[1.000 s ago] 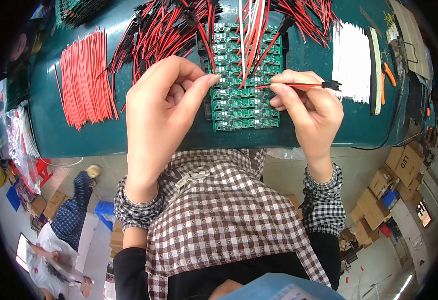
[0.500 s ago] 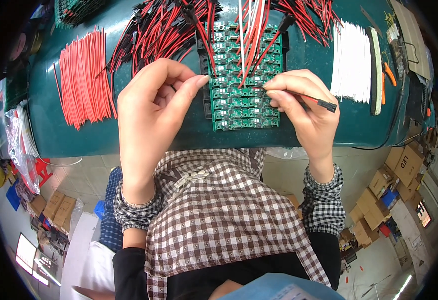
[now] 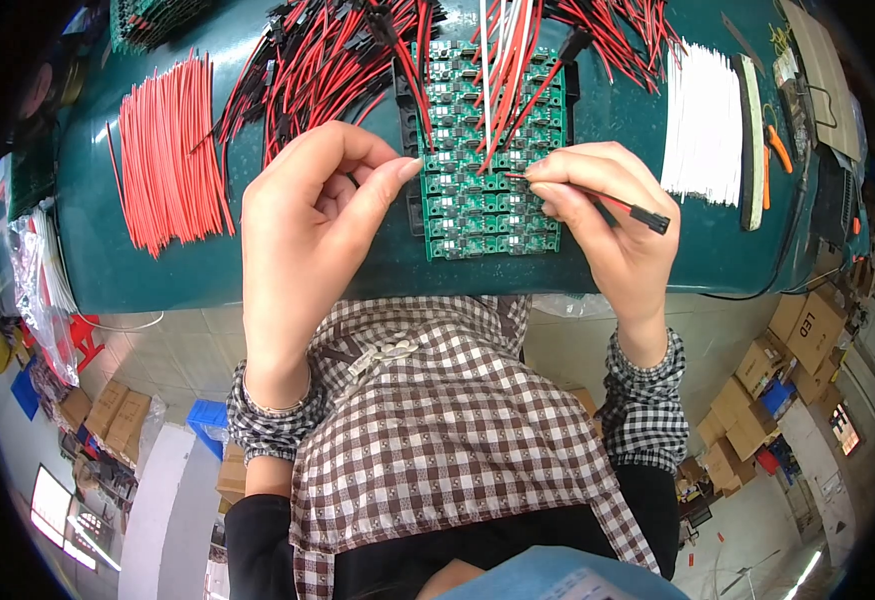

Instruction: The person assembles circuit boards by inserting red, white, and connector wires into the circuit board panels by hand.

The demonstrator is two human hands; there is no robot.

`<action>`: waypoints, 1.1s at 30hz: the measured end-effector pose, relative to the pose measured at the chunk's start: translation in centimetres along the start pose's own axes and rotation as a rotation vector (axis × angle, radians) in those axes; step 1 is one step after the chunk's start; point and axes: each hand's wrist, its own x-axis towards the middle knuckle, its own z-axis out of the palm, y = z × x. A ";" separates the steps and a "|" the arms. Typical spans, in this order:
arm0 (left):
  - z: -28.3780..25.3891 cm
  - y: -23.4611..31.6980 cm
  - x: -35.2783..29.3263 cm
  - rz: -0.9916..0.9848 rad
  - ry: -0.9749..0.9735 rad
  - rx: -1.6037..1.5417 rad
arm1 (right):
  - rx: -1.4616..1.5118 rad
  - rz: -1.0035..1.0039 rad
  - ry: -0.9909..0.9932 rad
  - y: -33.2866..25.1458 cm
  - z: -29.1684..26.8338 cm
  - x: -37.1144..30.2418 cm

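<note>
Head camera, looking down: closest to the lens, a light-blue fabric piece (image 3: 558,578) crosses the lower edge, and above it spreads a brown-and-white checked apron (image 3: 458,420). Black-and-white checked sleeves (image 3: 646,400) cover parts of both forearms.

Beyond the apron, the left hand (image 3: 308,225) is curled, its thumb and forefinger tips brought together at the left edge of the green circuit boards (image 3: 478,218); whether something thin sits between those tips cannot be told. The right hand (image 3: 613,215) pinches a red-and-black lead (image 3: 613,200) between thumb and forefinger over the right part of the boards. One end of this lead points left over the boards, just past the fingertips; its black connector (image 3: 650,219) hangs over the back of the hand, toward the wrist.

The boards lie between the two hands on a dark green table (image 3: 178,285), with a black holder (image 3: 416,215) showing at their sides. Loose red and white wires (image 3: 510,90) run over their far half.

Farther off, left to right, lie a bundle of red wires (image 3: 173,155), a heap of red-and-black leads (image 3: 328,60) and a bundle of white wires (image 3: 703,125), with an orange-handled tool (image 3: 779,148) beyond the white ones. Cardboard boxes (image 3: 808,325) stand on the floor at right.
</note>
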 end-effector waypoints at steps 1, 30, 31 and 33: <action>0.0 0.0 0.0 0.004 0.001 0.009 | -0.001 0.000 0.000 0.0 0.0 0.2; -3.7 -1.3 6.3 0.073 0.298 0.367 | 0.015 0.171 -0.050 -0.7 -2.0 1.2; -3.8 -1.4 6.2 0.046 0.340 0.170 | 0.009 0.184 -0.038 -0.9 -2.0 1.1; -3.9 -1.6 6.0 0.019 0.382 -0.026 | 0.012 0.167 -0.032 -1.0 -2.1 0.9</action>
